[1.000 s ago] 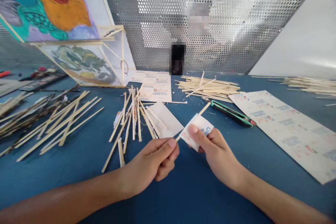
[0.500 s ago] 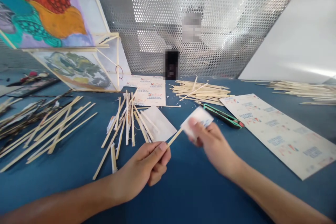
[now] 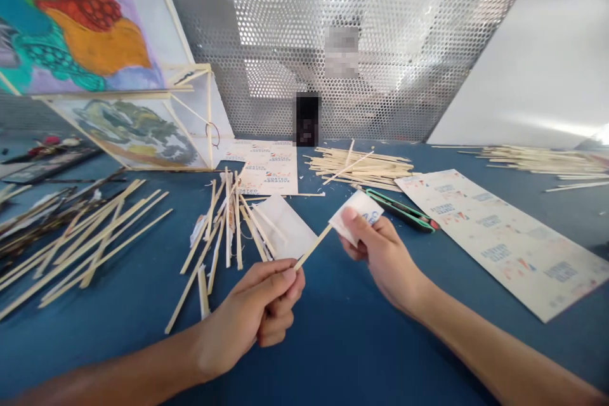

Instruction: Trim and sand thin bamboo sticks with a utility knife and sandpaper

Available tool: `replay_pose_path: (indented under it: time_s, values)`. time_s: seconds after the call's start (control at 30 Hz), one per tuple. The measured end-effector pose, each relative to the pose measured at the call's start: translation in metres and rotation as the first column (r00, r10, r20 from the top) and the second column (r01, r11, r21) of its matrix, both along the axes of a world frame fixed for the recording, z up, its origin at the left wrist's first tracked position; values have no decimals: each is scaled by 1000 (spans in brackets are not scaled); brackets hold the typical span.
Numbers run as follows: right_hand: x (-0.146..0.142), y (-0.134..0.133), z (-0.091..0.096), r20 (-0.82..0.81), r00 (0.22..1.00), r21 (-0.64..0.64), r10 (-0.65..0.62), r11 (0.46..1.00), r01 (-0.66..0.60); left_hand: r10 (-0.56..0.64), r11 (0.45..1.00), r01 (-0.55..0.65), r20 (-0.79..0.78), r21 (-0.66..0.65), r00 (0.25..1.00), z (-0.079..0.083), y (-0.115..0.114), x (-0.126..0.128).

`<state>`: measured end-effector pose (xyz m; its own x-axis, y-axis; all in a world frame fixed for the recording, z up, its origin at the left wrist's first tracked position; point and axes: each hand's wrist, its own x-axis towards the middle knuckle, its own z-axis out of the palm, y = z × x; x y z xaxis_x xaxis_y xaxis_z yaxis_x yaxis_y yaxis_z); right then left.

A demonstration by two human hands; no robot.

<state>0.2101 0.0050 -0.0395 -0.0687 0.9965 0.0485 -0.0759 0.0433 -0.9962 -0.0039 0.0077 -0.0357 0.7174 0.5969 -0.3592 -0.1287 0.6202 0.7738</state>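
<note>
My left hand [image 3: 259, 311] pinches the near end of a thin wooden stick [image 3: 313, 247] above the blue table [image 3: 333, 342]. The stick slants up to the right into a folded piece of white sandpaper [image 3: 358, 214] with blue print, which my right hand [image 3: 380, 254] grips around the stick's far part. Both hands have their fingers closed. A flat white sheet [image 3: 285, 228] lies just behind the stick, next to a loose heap of short sticks [image 3: 228, 228].
A green-and-black utility knife [image 3: 404, 210] lies right of the sandpaper. Printed sheets [image 3: 504, 235] lie at right and centre back [image 3: 266, 168]. Stick piles sit at back centre [image 3: 361, 165], far right [image 3: 542, 158] and left [image 3: 80, 235]. Painted kites [image 3: 109, 57] lean at back left.
My left hand has drawn back toward me, leaving more bare stick between the hands. My right hand slid the sandpaper farther up the stick. The view shifted slightly right.
</note>
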Motion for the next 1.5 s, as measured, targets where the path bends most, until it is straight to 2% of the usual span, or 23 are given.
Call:
replay_pose_path:
  time_s: [0.03,0.1,0.17,0.2,0.27,0.33,0.4,0.47,0.57,0.6,0.63,0.73,0.77,0.83,0.9,0.93,1.0,1.07,1.1,1.23,1.33,1.43,1.5]
  values:
    - [0,-1,0,0,1000,0,-3,1000,3,-5,1000,5,-3,4,1000,-1,-1,-1]
    - [-3,-6,2,6,989,-29,146,989,-145,11,999,-10,-6,37,1000,-3,-3,-2]
    - [-7,-10,3,36,953,-66,302,952,-300,33,998,-33,2,55,999,-5,-3,-2]
    - [-7,-10,3,58,945,-72,322,945,-318,36,998,-36,9,52,999,-5,-3,-2]
    - [-4,-6,3,86,970,-63,227,973,-222,21,999,-22,16,26,1000,-3,0,-1]
    - [2,0,3,53,998,-9,36,999,-36,-1,1000,1,7,2,1000,-1,2,0]
    - [5,3,3,-16,995,50,-100,994,101,-11,1000,11,-11,-6,1000,1,3,1]
    - [2,0,2,-31,999,49,-20,999,22,-14,1000,13,-20,-5,1000,2,2,1]
    - [-6,-7,1,10,969,-46,248,968,-248,14,1000,-13,-24,17,1000,2,0,1]
    - [-7,-8,1,29,968,-64,250,967,-248,20,1000,-19,-21,21,1000,2,0,1]
    - [-7,-8,0,45,981,-59,188,981,-185,20,1000,-19,-18,21,1000,2,1,1]
    - [-2,-5,0,32,997,0,-68,998,68,-11,1000,12,-14,12,1000,1,2,1]
    - [-2,-6,1,17,998,-6,-56,998,56,-17,1000,17,-15,15,1000,1,2,1]
    - [-5,-9,2,9,992,-66,127,990,-127,-12,999,12,-8,32,1000,-1,1,0]
    - [-8,-13,2,27,954,-111,297,950,-292,0,999,0,9,38,1000,-4,0,-1]
    - [-9,-13,3,33,956,-105,292,952,-287,3,999,-4,17,34,1000,-5,0,-1]
    - [-6,-9,4,13,995,-46,102,994,-101,0,1000,0,24,18,1000,-6,1,-1]
    - [-1,-5,4,-47,993,16,-105,994,106,-12,1000,12,15,15,1000,-6,2,-2]
    - [1,-3,4,-67,989,36,-129,991,132,-16,1000,16,6,22,1000,-6,3,-3]
    - [4,-4,11,-16,999,66,48,997,-46,-32,998,33,-24,58,999,-5,0,-4]
    - [14,-4,25,132,990,100,57,992,-71,-46,996,50,-61,79,997,-4,-3,-3]
    - [29,-2,42,278,949,106,148,977,-183,-50,990,62,-100,123,994,-4,-5,-2]
    - [34,-3,46,332,911,49,243,960,-274,-58,985,76,-124,153,991,-4,-6,-2]
